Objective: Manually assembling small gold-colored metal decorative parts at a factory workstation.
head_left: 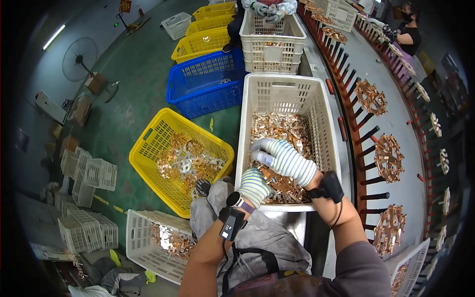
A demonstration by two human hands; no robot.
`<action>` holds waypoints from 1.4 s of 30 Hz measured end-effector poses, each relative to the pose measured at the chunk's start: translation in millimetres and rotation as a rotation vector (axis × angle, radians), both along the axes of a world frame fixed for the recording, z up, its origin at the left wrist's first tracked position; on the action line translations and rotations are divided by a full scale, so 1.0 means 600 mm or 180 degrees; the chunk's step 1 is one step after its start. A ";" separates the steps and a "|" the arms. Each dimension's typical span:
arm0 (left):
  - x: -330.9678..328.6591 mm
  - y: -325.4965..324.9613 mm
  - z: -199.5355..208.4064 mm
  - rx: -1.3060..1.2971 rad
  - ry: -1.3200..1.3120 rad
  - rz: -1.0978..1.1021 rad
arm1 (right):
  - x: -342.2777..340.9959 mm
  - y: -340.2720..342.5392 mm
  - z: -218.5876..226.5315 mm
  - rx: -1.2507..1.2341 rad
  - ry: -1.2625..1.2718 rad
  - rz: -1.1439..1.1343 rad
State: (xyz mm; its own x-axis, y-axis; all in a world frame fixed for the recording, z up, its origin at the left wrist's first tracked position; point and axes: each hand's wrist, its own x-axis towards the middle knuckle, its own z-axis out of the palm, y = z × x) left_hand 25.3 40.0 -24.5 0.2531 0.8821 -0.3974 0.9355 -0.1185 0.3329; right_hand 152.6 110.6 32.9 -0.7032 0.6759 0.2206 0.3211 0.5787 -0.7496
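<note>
Both my hands, in white gloves with green and blue stripes, are inside a white plastic crate [245,128] of small copper-coloured metal parts [282,124]. My right hand [287,159] is over the pile with its fingers curled toward the left; what they grip is hidden. Just below and left of it is my left hand [255,187], near the crate's front left corner. Its fingers are also bent closed, and their contents cannot be made out. Flat copper-coloured pieces show between the two hands.
A yellow crate [148,171] of shiny parts stands left, a blue crate [205,106] beyond it. Another white crate [163,267] is by my left leg. On the right, a rack with dark pegs carries copper-coloured clusters [389,158]. A co-worker's gloved hands [267,11] are ahead.
</note>
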 end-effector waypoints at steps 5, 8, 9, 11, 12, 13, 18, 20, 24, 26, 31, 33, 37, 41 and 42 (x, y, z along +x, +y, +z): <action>-0.054 -0.008 -0.142 0.1382 -0.0823 0.0269 | -0.024 -0.015 0.056 -0.1770 0.1722 -0.0027; -0.004 0.011 -0.135 0.2391 -0.1065 -0.0111 | 0.058 0.043 0.054 -0.1676 0.2741 -0.1147; 0.002 0.006 -0.089 0.2159 -0.0766 -0.0165 | 0.070 0.052 0.026 -0.1292 0.2090 -0.1415; -0.015 -0.010 -0.043 0.1942 -0.0350 -0.0118 | 0.049 0.048 0.005 0.0077 0.0785 -0.0925; -0.019 -0.013 -0.037 0.1612 -0.0328 -0.0064 | 0.038 0.043 0.001 0.1190 0.0114 -0.0574; -0.022 -0.015 -0.033 0.1284 -0.0322 -0.0014 | 0.019 0.029 0.014 0.0792 0.0306 -0.0176; -0.022 0.000 -0.040 0.0159 -0.0462 -0.0003 | -0.021 -0.003 0.015 0.0630 -0.0424 -0.0169; -0.014 -0.005 -0.023 0.0179 -0.0472 0.0241 | -0.014 -0.017 0.022 0.0671 -0.0479 -0.0387; -0.019 -0.005 -0.090 0.1502 -0.0540 -0.0009 | -0.014 -0.028 0.034 0.0028 -0.0320 -0.0083; -0.032 -0.011 -0.102 0.1490 -0.0490 0.0055 | -0.022 -0.041 0.050 -0.1694 0.1077 0.0540; -0.020 -0.004 -0.105 0.1438 -0.0563 0.0115 | 0.041 0.015 0.053 -0.2199 0.2837 -0.0163; -0.023 -0.009 -0.098 0.1417 -0.0533 0.0167 | 0.039 0.019 0.051 -0.2250 0.2862 -0.0778; -0.026 -0.019 -0.081 0.1363 -0.0495 0.0267 | -0.005 0.018 0.011 -0.0455 0.0420 -0.0592; -0.010 -0.017 -0.037 0.0608 -0.0023 0.0411 | -0.014 -0.023 -0.001 -0.0769 -0.0146 -0.0285; -0.007 -0.011 -0.039 0.0675 0.0044 0.0336 | -0.010 -0.021 0.002 -0.0910 -0.0131 -0.0198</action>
State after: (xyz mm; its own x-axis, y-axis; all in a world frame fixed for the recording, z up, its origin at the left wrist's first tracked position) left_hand 21.3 33.6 -47.7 0.1508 0.9675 -0.2031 0.9507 -0.0856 0.2980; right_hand 146.5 98.3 33.8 -0.6628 0.7486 -0.0128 0.3829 0.3242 -0.8651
